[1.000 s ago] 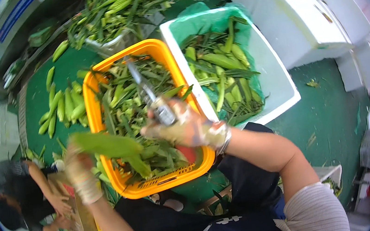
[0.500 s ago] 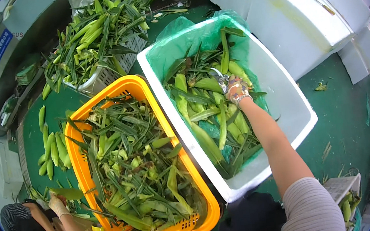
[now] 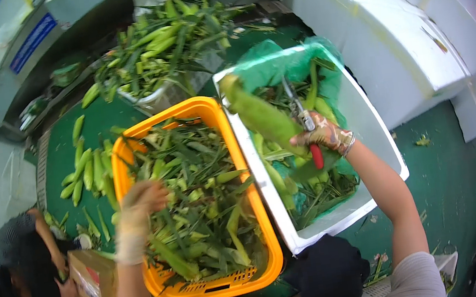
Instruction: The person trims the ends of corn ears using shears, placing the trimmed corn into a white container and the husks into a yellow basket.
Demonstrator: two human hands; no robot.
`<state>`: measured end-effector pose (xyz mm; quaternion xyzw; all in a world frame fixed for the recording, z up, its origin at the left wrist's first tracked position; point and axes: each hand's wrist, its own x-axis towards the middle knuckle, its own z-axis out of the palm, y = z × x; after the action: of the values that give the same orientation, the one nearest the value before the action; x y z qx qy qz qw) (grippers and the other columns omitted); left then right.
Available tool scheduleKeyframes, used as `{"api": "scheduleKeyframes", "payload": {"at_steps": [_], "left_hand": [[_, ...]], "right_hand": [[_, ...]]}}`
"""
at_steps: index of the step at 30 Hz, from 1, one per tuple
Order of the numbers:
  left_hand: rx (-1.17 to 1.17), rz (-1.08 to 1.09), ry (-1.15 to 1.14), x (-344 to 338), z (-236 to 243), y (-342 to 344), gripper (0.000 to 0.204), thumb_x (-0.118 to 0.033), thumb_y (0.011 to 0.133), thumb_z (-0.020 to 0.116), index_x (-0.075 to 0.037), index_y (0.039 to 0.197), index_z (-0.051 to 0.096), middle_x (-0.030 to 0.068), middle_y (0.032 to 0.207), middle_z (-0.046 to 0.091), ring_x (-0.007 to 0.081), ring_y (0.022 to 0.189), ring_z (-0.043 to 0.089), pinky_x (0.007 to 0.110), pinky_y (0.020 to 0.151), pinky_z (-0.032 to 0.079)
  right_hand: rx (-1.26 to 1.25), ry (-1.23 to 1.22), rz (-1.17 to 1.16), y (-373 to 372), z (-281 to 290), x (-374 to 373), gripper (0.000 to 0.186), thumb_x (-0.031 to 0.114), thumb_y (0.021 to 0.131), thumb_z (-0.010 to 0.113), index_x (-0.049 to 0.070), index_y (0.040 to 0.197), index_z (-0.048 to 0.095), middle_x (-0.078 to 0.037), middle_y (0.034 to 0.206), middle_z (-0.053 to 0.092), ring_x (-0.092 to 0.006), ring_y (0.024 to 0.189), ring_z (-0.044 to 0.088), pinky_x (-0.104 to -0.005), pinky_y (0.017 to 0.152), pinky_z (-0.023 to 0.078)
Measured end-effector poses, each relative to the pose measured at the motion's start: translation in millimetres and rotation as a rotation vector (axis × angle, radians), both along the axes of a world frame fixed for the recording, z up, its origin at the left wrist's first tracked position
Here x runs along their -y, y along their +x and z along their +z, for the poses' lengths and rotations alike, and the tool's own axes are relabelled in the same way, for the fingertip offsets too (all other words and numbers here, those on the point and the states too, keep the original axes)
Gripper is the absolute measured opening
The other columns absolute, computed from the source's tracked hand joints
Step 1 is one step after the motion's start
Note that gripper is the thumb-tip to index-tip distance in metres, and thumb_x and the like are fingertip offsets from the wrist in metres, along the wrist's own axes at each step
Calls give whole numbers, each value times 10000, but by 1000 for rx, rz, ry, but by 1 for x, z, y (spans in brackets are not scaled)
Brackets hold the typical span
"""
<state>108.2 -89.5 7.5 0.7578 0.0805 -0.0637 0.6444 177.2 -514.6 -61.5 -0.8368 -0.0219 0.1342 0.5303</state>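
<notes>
My right hand (image 3: 321, 134), in a patterned glove, is closed around pruning shears (image 3: 308, 121) with red handles. It also grips an ear of corn in its green husk (image 3: 267, 117), which tilts up to the left above the white foam box (image 3: 379, 148). Green plastic film (image 3: 335, 90) lines that box, and husked ears and leaves lie in it. My left hand (image 3: 145, 198), in a pale glove, hovers over the left rim of the yellow basket (image 3: 273, 258). Motion smears its fingers; no ear shows in it. Corn leaves and trimmings (image 3: 194, 184) fill the basket.
A heaped crate of corn leaves (image 3: 170, 46) stands at the back. Several loose ears (image 3: 88, 171) lie on the green floor at left. Nearby crouches another person (image 3: 28, 248) beside a cardboard box (image 3: 94, 287). White foam blocks (image 3: 366, 29) line the right.
My right hand has risen from the foam box with an ear of corn and the shears. My left hand has moved right to the yellow basket; the ear it held is gone from it.
</notes>
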Motion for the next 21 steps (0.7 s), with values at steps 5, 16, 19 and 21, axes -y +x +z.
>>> {"api": "scheduleKeyframes", "payload": {"at_steps": [5, 16, 19, 21], "left_hand": [[212, 20, -614, 64, 22, -18, 438, -230, 854, 647, -19, 1206, 494, 91, 1034, 627, 171, 986, 580, 322, 892, 454], [455, 1007, -1133, -111, 14, -68, 286, -289, 773, 649, -60, 913, 549, 89, 949, 591, 261, 931, 534, 444, 944, 396], [337, 1068, -1177, -115, 11, -75, 271, -282, 776, 647, -54, 890, 555, 87, 947, 588, 258, 917, 535, 446, 937, 403], [297, 1046, -1173, -110, 10, -82, 273, -278, 803, 633, -37, 915, 572, 86, 976, 590, 248, 923, 535, 436, 927, 408]], "right_hand": [[264, -25, 532, -21, 90, -135, 930, 505, 589, 817, -53, 1229, 435, -192, 1129, 593, -284, 1039, 579, -347, 893, 456], [-449, 142, 401, -166, 42, -273, 1025, 575, 614, 776, -86, 1239, 303, -241, 1215, 441, -320, 1127, 499, -366, 957, 412], [-343, -54, 283, -177, 27, -313, 1147, 433, 631, 830, -109, 1388, 162, -283, 1418, 287, -331, 1227, 451, -376, 1035, 376], [-318, 181, 267, -163, 35, -322, 847, 327, 683, 817, -25, 1277, 326, -196, 1239, 446, -252, 1102, 523, -344, 971, 426]]}}
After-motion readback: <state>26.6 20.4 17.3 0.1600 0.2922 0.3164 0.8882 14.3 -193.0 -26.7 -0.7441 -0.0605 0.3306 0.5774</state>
